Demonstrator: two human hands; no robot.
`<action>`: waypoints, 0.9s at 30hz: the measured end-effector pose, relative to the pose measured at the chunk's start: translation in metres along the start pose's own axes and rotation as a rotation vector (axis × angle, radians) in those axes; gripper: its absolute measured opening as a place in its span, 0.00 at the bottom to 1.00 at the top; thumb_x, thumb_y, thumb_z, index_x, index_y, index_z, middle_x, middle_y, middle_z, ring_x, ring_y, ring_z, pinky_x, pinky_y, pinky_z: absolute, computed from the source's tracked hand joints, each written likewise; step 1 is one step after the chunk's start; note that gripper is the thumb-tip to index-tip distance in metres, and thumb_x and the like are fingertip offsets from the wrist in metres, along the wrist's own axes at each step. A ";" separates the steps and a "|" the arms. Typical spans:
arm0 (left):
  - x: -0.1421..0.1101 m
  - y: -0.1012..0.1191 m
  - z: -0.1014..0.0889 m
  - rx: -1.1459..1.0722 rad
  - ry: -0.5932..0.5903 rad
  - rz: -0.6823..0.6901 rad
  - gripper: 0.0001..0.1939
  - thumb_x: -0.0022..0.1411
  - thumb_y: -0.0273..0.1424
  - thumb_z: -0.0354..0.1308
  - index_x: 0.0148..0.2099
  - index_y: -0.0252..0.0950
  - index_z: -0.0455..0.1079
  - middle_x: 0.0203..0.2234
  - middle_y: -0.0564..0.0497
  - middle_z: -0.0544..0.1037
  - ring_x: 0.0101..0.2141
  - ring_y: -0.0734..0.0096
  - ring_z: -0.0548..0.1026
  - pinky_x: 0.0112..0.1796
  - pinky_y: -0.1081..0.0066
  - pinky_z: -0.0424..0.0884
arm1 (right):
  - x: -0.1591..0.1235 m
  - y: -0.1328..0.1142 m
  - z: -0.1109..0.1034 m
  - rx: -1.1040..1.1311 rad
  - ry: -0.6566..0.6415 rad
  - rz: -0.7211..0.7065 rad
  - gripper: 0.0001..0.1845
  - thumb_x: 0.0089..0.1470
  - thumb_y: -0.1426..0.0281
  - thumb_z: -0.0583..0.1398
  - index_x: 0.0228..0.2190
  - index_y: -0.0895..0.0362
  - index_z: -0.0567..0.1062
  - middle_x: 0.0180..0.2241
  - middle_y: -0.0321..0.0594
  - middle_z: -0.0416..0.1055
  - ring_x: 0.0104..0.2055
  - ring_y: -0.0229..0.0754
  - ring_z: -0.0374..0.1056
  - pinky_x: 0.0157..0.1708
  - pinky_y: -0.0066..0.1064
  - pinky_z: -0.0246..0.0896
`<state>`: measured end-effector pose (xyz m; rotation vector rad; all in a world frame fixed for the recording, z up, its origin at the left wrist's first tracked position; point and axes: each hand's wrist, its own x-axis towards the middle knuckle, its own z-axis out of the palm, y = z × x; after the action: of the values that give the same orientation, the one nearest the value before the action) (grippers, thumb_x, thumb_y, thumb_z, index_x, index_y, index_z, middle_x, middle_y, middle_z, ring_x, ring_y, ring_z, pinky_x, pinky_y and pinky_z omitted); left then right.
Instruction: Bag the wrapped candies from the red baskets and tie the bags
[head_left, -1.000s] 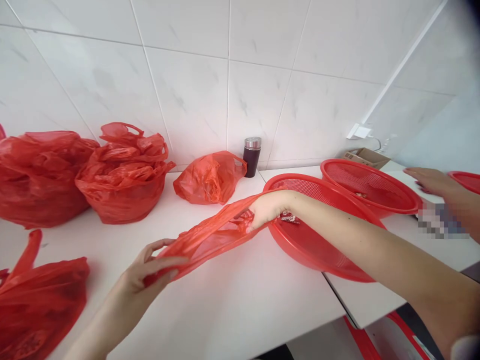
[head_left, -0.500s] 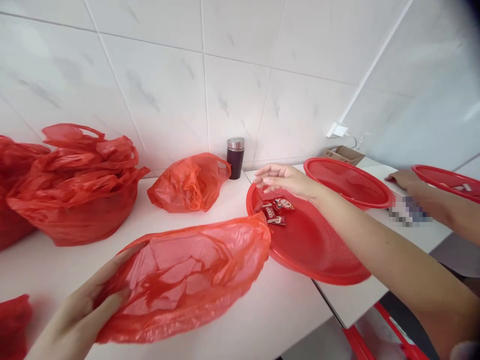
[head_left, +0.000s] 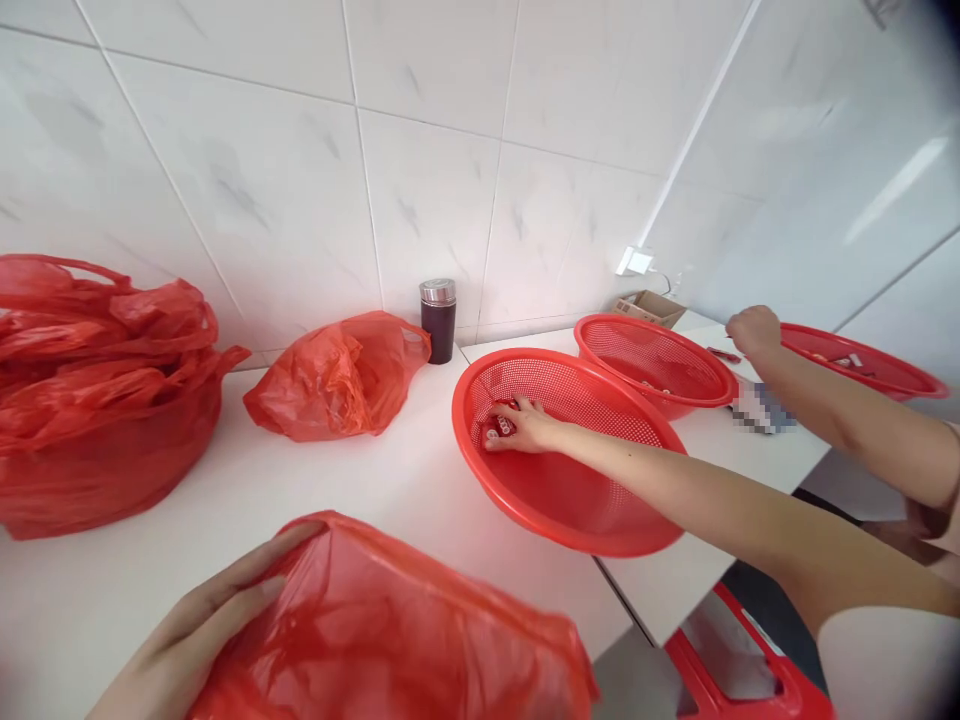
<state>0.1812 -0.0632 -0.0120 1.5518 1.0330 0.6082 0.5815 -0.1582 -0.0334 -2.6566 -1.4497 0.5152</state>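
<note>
My left hand (head_left: 217, 610) grips the rim of a red plastic bag (head_left: 390, 620) at the bottom of the view, its thumb and fingers closed on the film and the mouth spread. My right hand (head_left: 534, 425) is down inside the nearest red mesh basket (head_left: 577, 500). Its fingers and thumb curl around small red wrapped snacks (head_left: 504, 425) by the basket's left wall. The palm hides part of them, so how many are held does not show.
Filled red bags (head_left: 112, 430) stand at left, with another red bag (head_left: 341, 375) near a dark tumbler (head_left: 438, 322). Beyond are a second basket (head_left: 652, 355), a third basket (head_left: 892, 370), a cardboard box (head_left: 651, 308) and a co-worker's hand (head_left: 756, 332). Below is a red stool (head_left: 750, 670).
My right hand has come down from above the basket onto the wrapped snacks. My left hand has drawn the bag lower, away from the basket rim. The co-worker's hand has risen.
</note>
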 end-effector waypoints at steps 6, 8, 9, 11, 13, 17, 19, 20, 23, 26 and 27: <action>0.012 -0.002 -0.002 -0.178 -0.033 -0.065 0.25 0.54 0.46 0.61 0.53 0.46 0.74 0.57 0.58 0.72 0.62 0.58 0.61 0.57 0.63 0.60 | 0.033 -0.003 -0.013 -0.008 0.097 0.044 0.44 0.44 0.41 0.61 0.59 0.44 0.63 0.60 0.52 0.52 0.58 0.65 0.57 0.54 0.51 0.56; 0.012 -0.008 0.000 -0.192 -0.077 -0.075 0.24 0.55 0.47 0.60 0.53 0.48 0.74 0.58 0.59 0.71 0.62 0.60 0.61 0.58 0.63 0.57 | 0.047 -0.001 -0.025 -0.004 0.105 0.035 0.40 0.46 0.46 0.64 0.57 0.48 0.66 0.58 0.51 0.57 0.55 0.59 0.62 0.53 0.47 0.58; 0.013 -0.011 0.002 -0.199 -0.102 -0.081 0.24 0.56 0.47 0.59 0.53 0.48 0.74 0.58 0.59 0.71 0.62 0.60 0.62 0.58 0.62 0.57 | 0.054 0.000 -0.031 -0.001 0.103 0.028 0.37 0.48 0.49 0.65 0.56 0.50 0.67 0.57 0.51 0.59 0.54 0.56 0.63 0.52 0.45 0.60; 0.014 -0.017 0.004 -0.197 -0.140 -0.086 0.23 0.57 0.47 0.58 0.54 0.49 0.73 0.58 0.59 0.70 0.62 0.59 0.62 0.59 0.61 0.57 | 0.063 0.002 -0.043 0.012 0.088 0.016 0.27 0.54 0.56 0.63 0.52 0.55 0.70 0.53 0.48 0.65 0.51 0.49 0.66 0.49 0.43 0.64; 0.017 -0.022 0.005 -0.174 -0.155 -0.080 0.23 0.59 0.46 0.57 0.55 0.49 0.72 0.59 0.59 0.69 0.62 0.60 0.60 0.59 0.61 0.56 | 0.069 0.002 -0.054 0.034 0.065 0.016 0.19 0.60 0.62 0.60 0.49 0.58 0.71 0.49 0.45 0.68 0.47 0.44 0.68 0.46 0.42 0.67; 0.021 -0.028 0.003 -0.177 -0.151 -0.070 0.24 0.60 0.46 0.55 0.57 0.49 0.71 0.60 0.58 0.68 0.62 0.60 0.60 0.60 0.61 0.57 | 0.068 0.004 -0.078 0.116 0.040 0.035 0.15 0.61 0.65 0.58 0.46 0.60 0.71 0.44 0.43 0.71 0.41 0.40 0.70 0.40 0.37 0.70; 0.020 -0.027 0.002 -0.203 -0.136 -0.081 0.25 0.60 0.46 0.55 0.58 0.49 0.70 0.61 0.57 0.68 0.62 0.57 0.62 0.59 0.59 0.59 | 0.064 0.004 -0.094 0.175 0.050 0.019 0.14 0.59 0.67 0.61 0.45 0.62 0.71 0.40 0.42 0.72 0.36 0.39 0.71 0.35 0.33 0.70; 0.019 -0.025 0.001 -0.212 -0.128 -0.084 0.25 0.60 0.46 0.55 0.59 0.48 0.69 0.61 0.56 0.67 0.61 0.56 0.62 0.59 0.58 0.60 | 0.061 0.002 -0.102 0.208 0.061 0.000 0.15 0.56 0.68 0.63 0.44 0.62 0.71 0.39 0.42 0.72 0.33 0.38 0.71 0.32 0.32 0.70; 0.012 -0.015 0.005 -0.216 -0.130 -0.066 0.27 0.59 0.46 0.57 0.60 0.48 0.67 0.62 0.55 0.65 0.62 0.55 0.60 0.60 0.58 0.58 | 0.042 -0.016 -0.126 0.313 0.106 -0.106 0.18 0.50 0.71 0.66 0.43 0.60 0.71 0.38 0.39 0.73 0.31 0.36 0.71 0.32 0.28 0.69; 0.007 -0.005 0.012 -0.190 -0.169 -0.043 0.32 0.59 0.45 0.58 0.64 0.47 0.61 0.64 0.51 0.63 0.63 0.52 0.60 0.60 0.54 0.56 | 0.000 -0.059 -0.136 0.562 0.102 -0.374 0.22 0.47 0.68 0.67 0.44 0.55 0.70 0.38 0.37 0.74 0.33 0.35 0.71 0.33 0.26 0.68; 0.006 -0.003 0.015 -0.181 -0.192 -0.040 0.34 0.59 0.44 0.59 0.66 0.46 0.59 0.64 0.49 0.62 0.62 0.50 0.60 0.60 0.53 0.57 | -0.018 -0.077 -0.135 0.669 0.029 -0.482 0.24 0.46 0.67 0.67 0.45 0.54 0.69 0.36 0.36 0.74 0.33 0.36 0.71 0.32 0.27 0.68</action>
<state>0.1954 -0.0651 -0.0198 1.3979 0.8383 0.5001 0.5540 -0.1177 0.1152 -1.7335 -1.4946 0.7380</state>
